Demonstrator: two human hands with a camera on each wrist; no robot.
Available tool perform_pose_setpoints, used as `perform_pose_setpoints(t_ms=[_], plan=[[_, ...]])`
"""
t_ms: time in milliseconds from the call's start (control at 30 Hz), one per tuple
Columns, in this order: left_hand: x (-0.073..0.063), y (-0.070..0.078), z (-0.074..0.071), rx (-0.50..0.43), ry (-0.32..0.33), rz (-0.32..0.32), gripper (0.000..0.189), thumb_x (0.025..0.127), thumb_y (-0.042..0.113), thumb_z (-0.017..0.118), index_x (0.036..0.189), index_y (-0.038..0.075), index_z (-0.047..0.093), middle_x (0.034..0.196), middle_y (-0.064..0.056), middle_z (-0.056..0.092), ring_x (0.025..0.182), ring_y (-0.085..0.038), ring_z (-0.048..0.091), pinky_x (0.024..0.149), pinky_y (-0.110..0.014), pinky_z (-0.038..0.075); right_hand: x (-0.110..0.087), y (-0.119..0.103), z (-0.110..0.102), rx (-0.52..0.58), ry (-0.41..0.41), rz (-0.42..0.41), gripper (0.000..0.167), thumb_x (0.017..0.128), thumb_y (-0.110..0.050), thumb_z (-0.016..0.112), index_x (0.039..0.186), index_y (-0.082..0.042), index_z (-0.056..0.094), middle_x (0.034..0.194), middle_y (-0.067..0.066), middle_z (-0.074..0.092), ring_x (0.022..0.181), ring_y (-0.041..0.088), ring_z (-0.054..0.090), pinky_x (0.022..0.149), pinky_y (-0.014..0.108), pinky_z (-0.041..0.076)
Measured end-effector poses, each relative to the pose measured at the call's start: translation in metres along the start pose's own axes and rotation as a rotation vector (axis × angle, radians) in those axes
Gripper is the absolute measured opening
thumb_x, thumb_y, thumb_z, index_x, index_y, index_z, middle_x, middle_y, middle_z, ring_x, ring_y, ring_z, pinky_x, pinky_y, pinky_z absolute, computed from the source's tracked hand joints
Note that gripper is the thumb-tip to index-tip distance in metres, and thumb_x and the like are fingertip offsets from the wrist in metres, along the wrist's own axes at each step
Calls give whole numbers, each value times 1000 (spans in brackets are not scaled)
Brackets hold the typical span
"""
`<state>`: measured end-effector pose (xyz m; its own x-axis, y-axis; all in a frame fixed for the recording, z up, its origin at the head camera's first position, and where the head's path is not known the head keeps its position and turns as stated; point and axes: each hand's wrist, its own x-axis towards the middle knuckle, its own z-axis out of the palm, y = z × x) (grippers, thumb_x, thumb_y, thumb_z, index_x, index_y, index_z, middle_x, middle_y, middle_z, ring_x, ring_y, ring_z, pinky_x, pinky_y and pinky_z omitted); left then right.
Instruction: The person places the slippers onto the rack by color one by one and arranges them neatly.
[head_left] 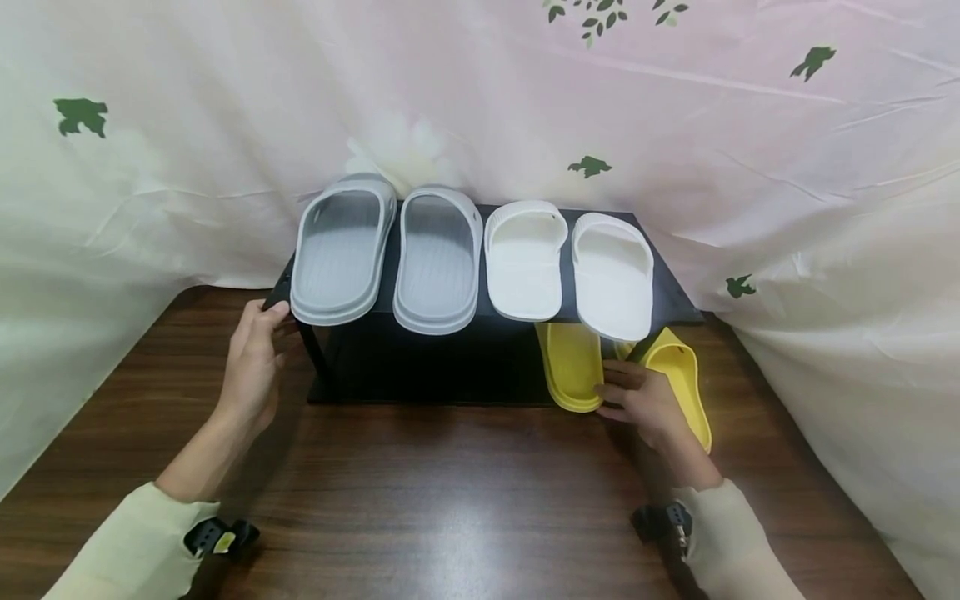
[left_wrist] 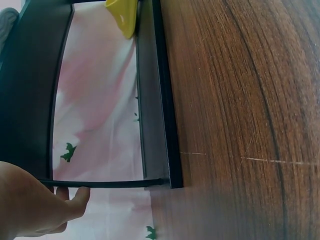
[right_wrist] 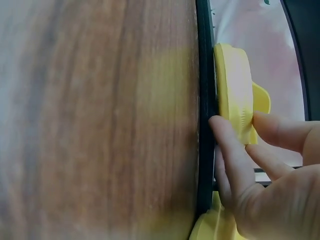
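A black two-tier shoe rack [head_left: 435, 362] stands on the table. At its left end my left hand [head_left: 251, 362] holds the upper shelf's corner, with the fingertips [left_wrist: 80, 197] on the side bar in the left wrist view. On the lower tier, toward the right, sits a yellow clog [head_left: 576, 371], toe forward. My right hand [head_left: 645, 404] pinches the side of this clog, thumb and fingers about its edge in the right wrist view. A second yellow clog [head_left: 681, 383] lies beyond the rack's right end, partly hidden by that hand.
Two grey clogs [head_left: 337, 254] and two white clogs [head_left: 527, 262] stand in a row on the upper shelf, their toes over its front edge. A floral cloth [head_left: 480, 100] hangs behind and at both sides. Brown wooden table [head_left: 420, 492] extends in front of the rack.
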<state>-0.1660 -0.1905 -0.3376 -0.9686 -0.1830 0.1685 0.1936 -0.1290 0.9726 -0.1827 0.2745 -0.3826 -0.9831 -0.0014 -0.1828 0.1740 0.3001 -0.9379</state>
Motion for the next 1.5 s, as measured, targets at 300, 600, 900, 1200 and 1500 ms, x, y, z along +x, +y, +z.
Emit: perform_pose_setpoints(t_ms=[300,600,900,1200,1500], plan=[[0,-1,4,5,-13,-4,22,107,36,46,109,14,47,121,-1,51,112,-16,49,97,-42,32,-12,-6,-4,-282,109,-79,38,99,-13,65,130,9,61,128,27,63,96,24,67,72,30,58],[3,2,6,3,-23,8,22,107,36,46,109,14,47,121,-1,51,112,-16,49,94,-39,34,-27,-11,-16,-589,264,-222,35,98,-26,66,120,2,70,114,24,70,107,39,64,83,48,50],[6,7,5,-5,-21,27,20,107,36,47,109,16,48,121,-1,50,112,-16,49,91,-35,36,-36,-16,-31,-943,360,-273,53,93,-27,68,133,7,58,133,32,55,110,56,54,81,70,43],[4,5,5,-13,0,3,19,107,35,48,110,17,48,118,-1,50,110,-16,49,92,-34,38,-33,0,-47,-1034,204,-42,86,95,-46,65,157,-4,24,155,41,16,137,67,14,98,86,9],[-3,0,2,-19,26,-20,22,107,35,48,110,13,48,117,-1,51,110,-17,50,89,-31,40,-31,10,-67,-987,96,132,122,83,-70,68,158,3,6,148,44,20,127,65,32,89,80,33]])
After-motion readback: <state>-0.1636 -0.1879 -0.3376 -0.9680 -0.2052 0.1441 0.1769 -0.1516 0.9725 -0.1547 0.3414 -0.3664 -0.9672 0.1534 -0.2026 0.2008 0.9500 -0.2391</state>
